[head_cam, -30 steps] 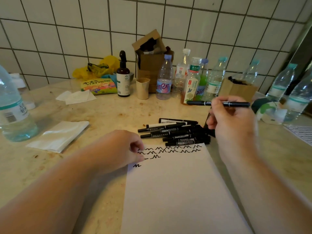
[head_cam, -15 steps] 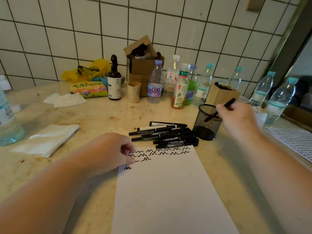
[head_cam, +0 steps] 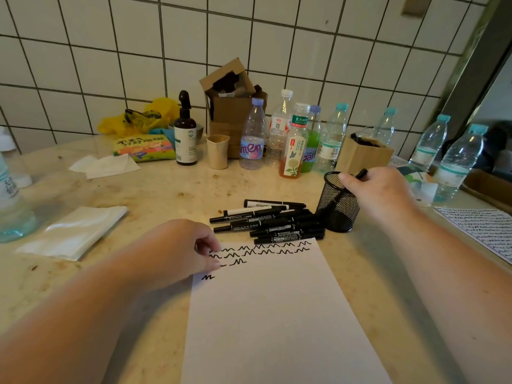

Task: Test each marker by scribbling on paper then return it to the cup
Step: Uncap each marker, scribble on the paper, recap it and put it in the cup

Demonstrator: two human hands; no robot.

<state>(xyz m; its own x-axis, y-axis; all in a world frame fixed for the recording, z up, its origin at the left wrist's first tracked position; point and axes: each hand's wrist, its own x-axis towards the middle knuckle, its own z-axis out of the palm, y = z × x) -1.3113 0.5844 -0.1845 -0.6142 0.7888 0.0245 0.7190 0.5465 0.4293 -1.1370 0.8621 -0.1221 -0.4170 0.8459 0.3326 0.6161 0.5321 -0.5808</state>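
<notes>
Head view: we saw both hands over a stone counter, with the sheet of paper [head_cam: 273, 314] at lower centre.
Right hand: our right hand [head_cam: 379, 194], right of centre, had its fingers curled round a black marker [head_cam: 360, 174], its lower end angled down into the black mesh cup [head_cam: 336, 206].
Left hand: our left hand [head_cam: 177, 252] rested on the paper's upper left corner, fingers loosely bent, holding nothing.
Waiting markers: a pile of black markers [head_cam: 266, 221] lay between the cup and the paper's top edge.
Risk: we judged the light cup could tip if the marker caught its rim; the pile could roll if nudged.
Writing: rows of black squiggles [head_cam: 260, 250] crossed the paper's top. One bottle [head_cam: 252, 134] read "nten"; marker labels were too small to read.
</notes>
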